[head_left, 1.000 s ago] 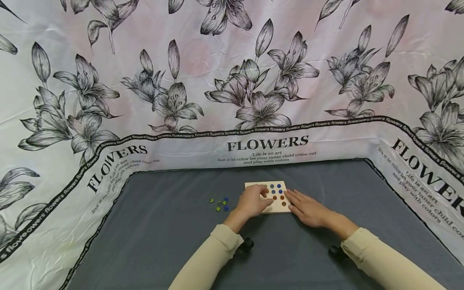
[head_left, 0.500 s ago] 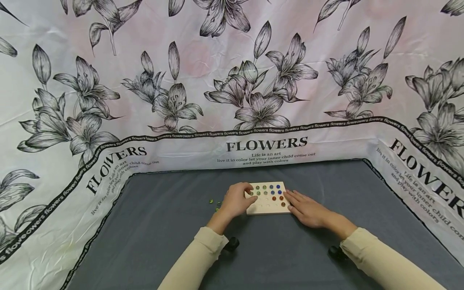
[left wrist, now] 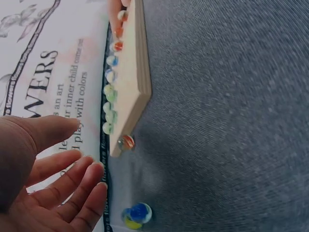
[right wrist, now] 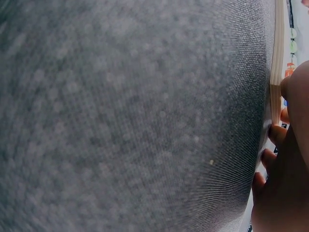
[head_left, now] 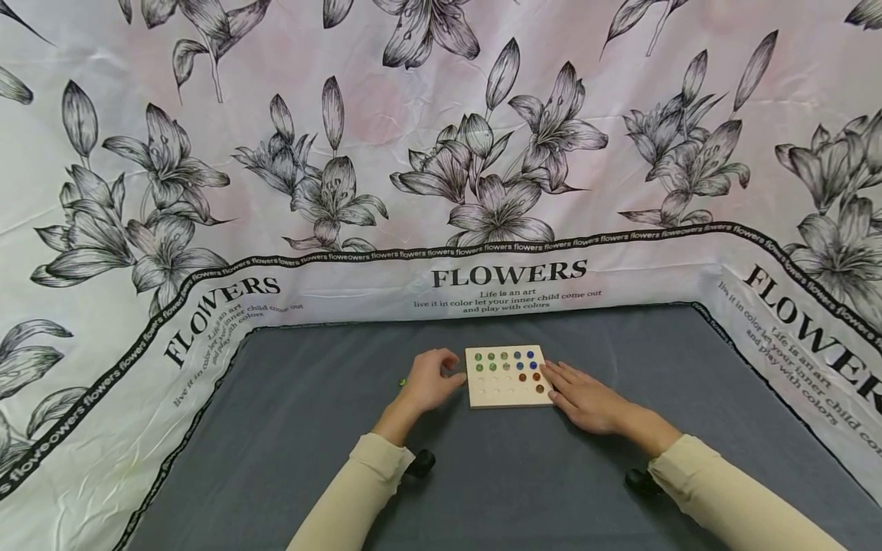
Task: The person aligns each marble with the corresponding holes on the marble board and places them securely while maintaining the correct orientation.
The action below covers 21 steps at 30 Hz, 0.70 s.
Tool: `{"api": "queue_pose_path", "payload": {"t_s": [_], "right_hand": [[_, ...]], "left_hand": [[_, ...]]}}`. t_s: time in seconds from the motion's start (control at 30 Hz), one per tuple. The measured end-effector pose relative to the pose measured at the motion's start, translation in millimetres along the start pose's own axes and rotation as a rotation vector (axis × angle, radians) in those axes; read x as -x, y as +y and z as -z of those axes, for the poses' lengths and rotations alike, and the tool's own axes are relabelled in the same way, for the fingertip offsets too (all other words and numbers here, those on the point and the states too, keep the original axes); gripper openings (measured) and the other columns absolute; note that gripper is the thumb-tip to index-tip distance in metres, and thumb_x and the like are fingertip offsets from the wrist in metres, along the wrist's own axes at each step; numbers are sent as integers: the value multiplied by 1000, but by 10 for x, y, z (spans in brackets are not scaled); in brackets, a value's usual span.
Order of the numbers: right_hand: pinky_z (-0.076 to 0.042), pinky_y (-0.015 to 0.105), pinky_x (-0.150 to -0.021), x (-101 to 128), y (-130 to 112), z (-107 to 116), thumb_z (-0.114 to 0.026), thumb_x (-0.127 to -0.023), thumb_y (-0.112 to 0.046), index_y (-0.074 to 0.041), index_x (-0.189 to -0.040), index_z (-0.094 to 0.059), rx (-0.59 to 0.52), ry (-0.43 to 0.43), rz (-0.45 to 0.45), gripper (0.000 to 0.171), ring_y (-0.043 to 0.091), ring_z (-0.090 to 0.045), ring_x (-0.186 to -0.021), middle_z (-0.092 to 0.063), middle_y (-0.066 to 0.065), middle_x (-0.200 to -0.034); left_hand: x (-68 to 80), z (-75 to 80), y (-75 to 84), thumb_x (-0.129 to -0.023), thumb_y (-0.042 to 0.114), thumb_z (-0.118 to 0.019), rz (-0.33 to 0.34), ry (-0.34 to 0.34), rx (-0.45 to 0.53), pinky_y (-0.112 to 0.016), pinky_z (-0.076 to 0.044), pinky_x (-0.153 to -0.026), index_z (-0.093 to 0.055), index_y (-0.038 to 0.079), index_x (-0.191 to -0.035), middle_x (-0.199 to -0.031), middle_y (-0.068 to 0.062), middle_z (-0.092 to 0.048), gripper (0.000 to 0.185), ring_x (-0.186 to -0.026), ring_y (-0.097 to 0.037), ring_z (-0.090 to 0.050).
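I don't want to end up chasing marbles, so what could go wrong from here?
The loose blue marble on the cloth could roll away if the left hand brushes it. The right hand is at the right edge of the board, close to the red marbles; a bump there might knock them out, since they stand proud of the surface.

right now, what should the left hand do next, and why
I'd probably reach the empty left hand toward the loose, round blue and yellow glass marbles on the grey cloth, since they lie nearby and the pale wooden board has unfilled round hollows.
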State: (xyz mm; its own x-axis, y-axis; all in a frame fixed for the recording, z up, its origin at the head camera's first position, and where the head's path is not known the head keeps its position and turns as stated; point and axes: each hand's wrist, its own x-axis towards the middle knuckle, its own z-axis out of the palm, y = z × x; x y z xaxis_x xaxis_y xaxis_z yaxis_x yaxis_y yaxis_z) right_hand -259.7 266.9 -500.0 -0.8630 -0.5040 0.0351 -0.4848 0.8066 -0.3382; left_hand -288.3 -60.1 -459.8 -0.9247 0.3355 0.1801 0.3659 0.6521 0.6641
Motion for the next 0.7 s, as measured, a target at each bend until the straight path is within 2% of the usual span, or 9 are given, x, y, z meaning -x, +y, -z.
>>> {"api": "queue_pose_path", "payload": {"t_s": [0.2,0.43,0.7], "right_hand": [[-25,63,-117,41,-18,-26,-40,-112,-34,-1,-159,-33,-14,26,17,57,48,-27,-149,-31,22,-163],[-23,62,-119,54,-52,-40,-41,-112,-33,-2,-159,-32,-21,8,-11,57,46,-25,-151,-30,20,-165],[-24,61,-119,47,-54,-34,-42,-112,-30,-2,-159,-32,-6,18,-10,57,45,-25,-151,-30,20,-164]], "left_hand": [[28,-51,-52,-94,16,-75,50,-25,-21,-38,-53,-75,-69,-3,-118,-104,-13,-68,31,-85,-22,-63],[36,-107,-82,-93,11,-76,90,-61,-35,-40,-53,-79,-69,-3,-117,-101,-12,-68,29,-88,-23,-63],[-23,-158,-72,-89,9,-79,75,-48,-71,-37,-54,-77,-73,-1,-108,-93,-10,-70,23,-82,-21,-65]]}}
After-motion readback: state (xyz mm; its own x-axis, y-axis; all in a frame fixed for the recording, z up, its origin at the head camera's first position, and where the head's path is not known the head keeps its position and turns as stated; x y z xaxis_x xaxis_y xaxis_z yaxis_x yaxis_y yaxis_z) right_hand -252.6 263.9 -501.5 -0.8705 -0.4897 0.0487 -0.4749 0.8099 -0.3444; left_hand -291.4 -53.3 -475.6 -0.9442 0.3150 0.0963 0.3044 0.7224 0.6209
